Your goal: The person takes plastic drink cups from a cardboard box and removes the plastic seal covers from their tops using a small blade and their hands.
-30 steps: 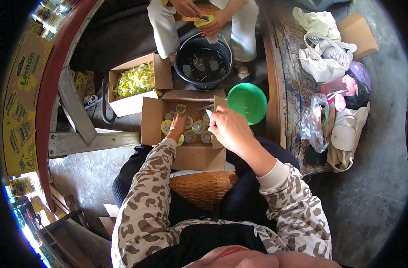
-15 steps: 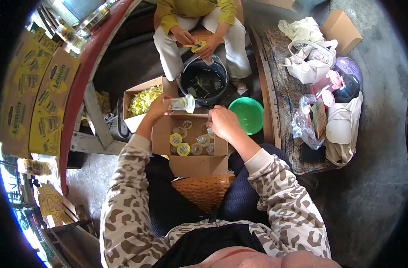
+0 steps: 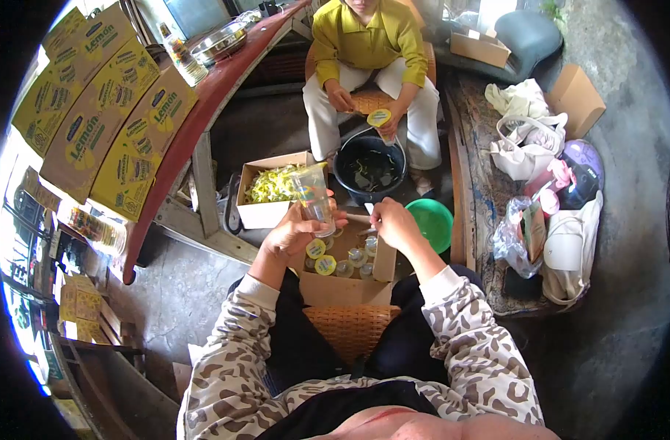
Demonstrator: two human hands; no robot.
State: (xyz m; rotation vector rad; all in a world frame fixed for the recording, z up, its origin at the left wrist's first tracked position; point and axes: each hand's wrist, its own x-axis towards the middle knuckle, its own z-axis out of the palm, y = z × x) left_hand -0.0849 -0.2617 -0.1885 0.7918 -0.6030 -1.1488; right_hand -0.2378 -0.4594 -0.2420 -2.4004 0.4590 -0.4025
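A cream, brown-blotched top and dark trousers are being worn, the sleeves being finished by plain cream cuffs; at six o'clock, black cloth is being worn over the chest.

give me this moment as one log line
left hand: holding clear tapered plastic cup, tilted | right hand: curled, anything held unclear | nearby: open brown cardboard box, round yellow-topped containers inside

Round clear plastic cups sit in a rectangular brown cardboard box, left of a round green plastic basin.
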